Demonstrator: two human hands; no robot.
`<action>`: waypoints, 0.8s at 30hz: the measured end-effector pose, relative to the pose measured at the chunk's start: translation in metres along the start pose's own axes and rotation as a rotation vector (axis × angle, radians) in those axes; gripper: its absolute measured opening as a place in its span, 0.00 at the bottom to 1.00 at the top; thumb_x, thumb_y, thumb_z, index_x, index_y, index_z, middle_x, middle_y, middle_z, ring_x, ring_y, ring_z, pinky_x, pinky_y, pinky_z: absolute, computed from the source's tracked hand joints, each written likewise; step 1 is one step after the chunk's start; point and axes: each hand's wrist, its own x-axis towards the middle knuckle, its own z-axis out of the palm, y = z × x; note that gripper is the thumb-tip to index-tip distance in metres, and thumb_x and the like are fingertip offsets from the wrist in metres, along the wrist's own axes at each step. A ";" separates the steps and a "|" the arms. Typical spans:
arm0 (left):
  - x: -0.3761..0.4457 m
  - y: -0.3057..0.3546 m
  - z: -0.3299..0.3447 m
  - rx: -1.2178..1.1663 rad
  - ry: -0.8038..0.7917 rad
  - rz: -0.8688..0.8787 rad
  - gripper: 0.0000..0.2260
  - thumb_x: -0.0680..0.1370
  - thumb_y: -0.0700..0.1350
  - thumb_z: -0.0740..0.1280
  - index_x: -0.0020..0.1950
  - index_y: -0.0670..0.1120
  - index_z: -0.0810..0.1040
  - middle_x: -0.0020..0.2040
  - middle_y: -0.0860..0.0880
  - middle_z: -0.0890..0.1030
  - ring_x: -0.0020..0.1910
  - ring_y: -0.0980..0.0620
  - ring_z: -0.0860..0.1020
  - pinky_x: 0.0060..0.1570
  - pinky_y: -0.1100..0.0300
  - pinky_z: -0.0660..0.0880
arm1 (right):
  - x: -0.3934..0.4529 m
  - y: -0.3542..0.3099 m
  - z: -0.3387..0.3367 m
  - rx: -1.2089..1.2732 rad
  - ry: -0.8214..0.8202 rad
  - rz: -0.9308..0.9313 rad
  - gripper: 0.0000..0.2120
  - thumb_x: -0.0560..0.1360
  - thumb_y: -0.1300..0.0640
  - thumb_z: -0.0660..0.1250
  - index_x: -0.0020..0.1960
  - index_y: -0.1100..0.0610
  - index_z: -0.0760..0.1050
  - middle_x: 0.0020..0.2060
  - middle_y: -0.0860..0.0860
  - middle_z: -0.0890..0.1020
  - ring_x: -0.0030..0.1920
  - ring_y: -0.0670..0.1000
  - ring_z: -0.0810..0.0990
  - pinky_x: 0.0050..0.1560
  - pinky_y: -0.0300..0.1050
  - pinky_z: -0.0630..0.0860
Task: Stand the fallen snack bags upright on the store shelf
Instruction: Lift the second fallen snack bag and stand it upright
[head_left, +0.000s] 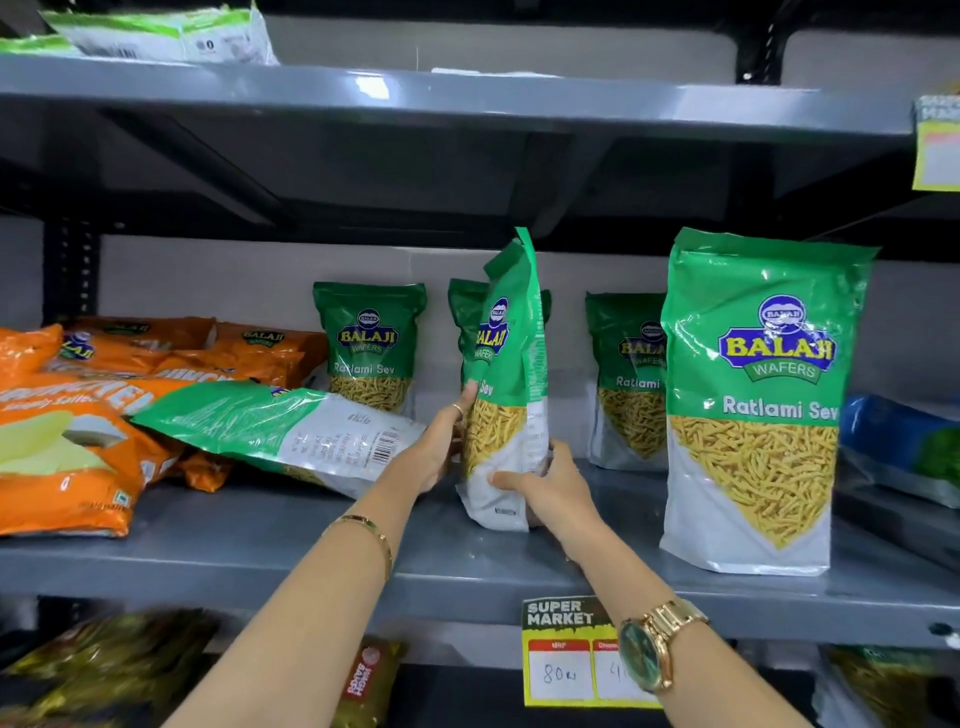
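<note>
Head view: both hands, left hand (434, 447) and right hand (545, 486), clasp 1 green bag (506, 364); square its base flat on the shelf (363, 551) before releasing.

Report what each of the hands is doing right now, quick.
Left hand: closed on the left side of the upright green-and-white plastic Ratlami Sev snack bag.
Right hand: gripping the same bag low on its right side.

The one camera is sitting on the person's head, looking forward and a bit down. It is standing close to the grey shelf (311, 551), facing it straight on, with both arms reaching in from below.
</note>
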 end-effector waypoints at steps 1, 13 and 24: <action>0.000 -0.002 -0.001 0.008 0.000 -0.003 0.28 0.63 0.70 0.61 0.52 0.52 0.78 0.64 0.45 0.76 0.59 0.48 0.75 0.67 0.49 0.65 | 0.004 0.000 -0.003 0.028 -0.036 0.027 0.28 0.63 0.58 0.76 0.59 0.55 0.68 0.52 0.50 0.79 0.52 0.52 0.77 0.49 0.44 0.72; -0.009 -0.019 0.001 0.300 0.168 0.055 0.37 0.65 0.67 0.67 0.61 0.48 0.54 0.66 0.45 0.67 0.56 0.51 0.71 0.57 0.57 0.62 | 0.031 -0.006 -0.023 0.275 -0.090 0.332 0.07 0.65 0.65 0.57 0.31 0.57 0.63 0.39 0.54 0.71 0.40 0.57 0.72 0.38 0.47 0.68; -0.007 -0.022 0.006 0.607 0.300 0.145 0.46 0.59 0.70 0.68 0.63 0.39 0.61 0.64 0.41 0.72 0.61 0.43 0.72 0.57 0.53 0.68 | 0.034 -0.002 -0.023 0.191 -0.055 0.329 0.12 0.76 0.60 0.51 0.34 0.55 0.63 0.31 0.50 0.68 0.32 0.48 0.67 0.31 0.39 0.61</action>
